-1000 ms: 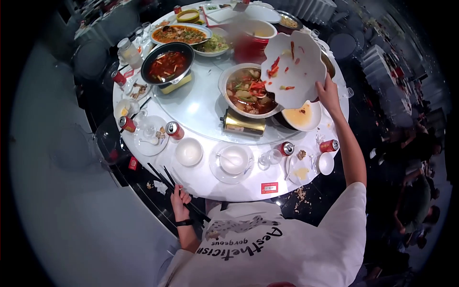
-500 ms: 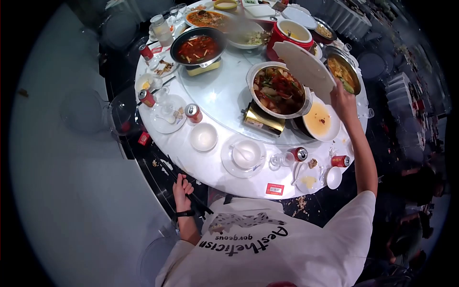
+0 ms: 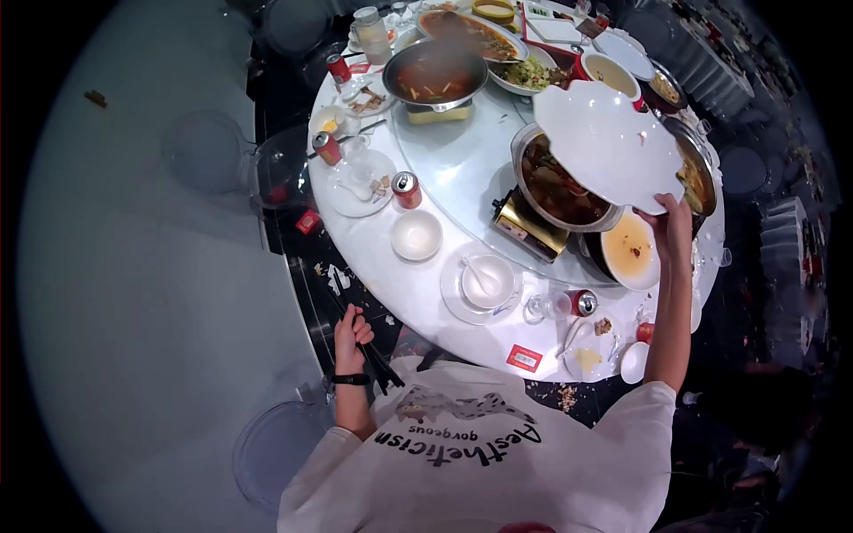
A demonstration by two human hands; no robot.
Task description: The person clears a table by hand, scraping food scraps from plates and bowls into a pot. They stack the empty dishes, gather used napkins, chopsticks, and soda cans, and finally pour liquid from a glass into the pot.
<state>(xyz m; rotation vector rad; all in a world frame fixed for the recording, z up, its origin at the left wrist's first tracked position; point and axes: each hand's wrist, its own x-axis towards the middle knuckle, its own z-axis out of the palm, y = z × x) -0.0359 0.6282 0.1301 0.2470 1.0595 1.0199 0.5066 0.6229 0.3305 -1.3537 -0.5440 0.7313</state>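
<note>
A large white plate [image 3: 609,147] with a wavy rim is gripped at its lower right edge by my right hand [image 3: 671,222]. The plate is tilted over a pot of dark red stew [image 3: 555,186], which stands on a gold portable stove [image 3: 531,224] and is partly hidden. Under my right forearm's left side lies a plate of orange broth [image 3: 629,251]. My left hand [image 3: 354,333], below the table's left front edge, is closed around black chopsticks [image 3: 378,362].
On the round table [image 3: 391,289] stand a black pan of red soup [image 3: 435,78], a bowl with a spoon [image 3: 487,281], an empty bowl [image 3: 416,235], cola cans [image 3: 406,189] and a glass pitcher [image 3: 371,37]. A chair [image 3: 284,453] is at lower left.
The plate in my right hand has swung from steeply tilted to flatter, now covering part of the stew pot. The whole view has shifted, so the table appears farther right.
</note>
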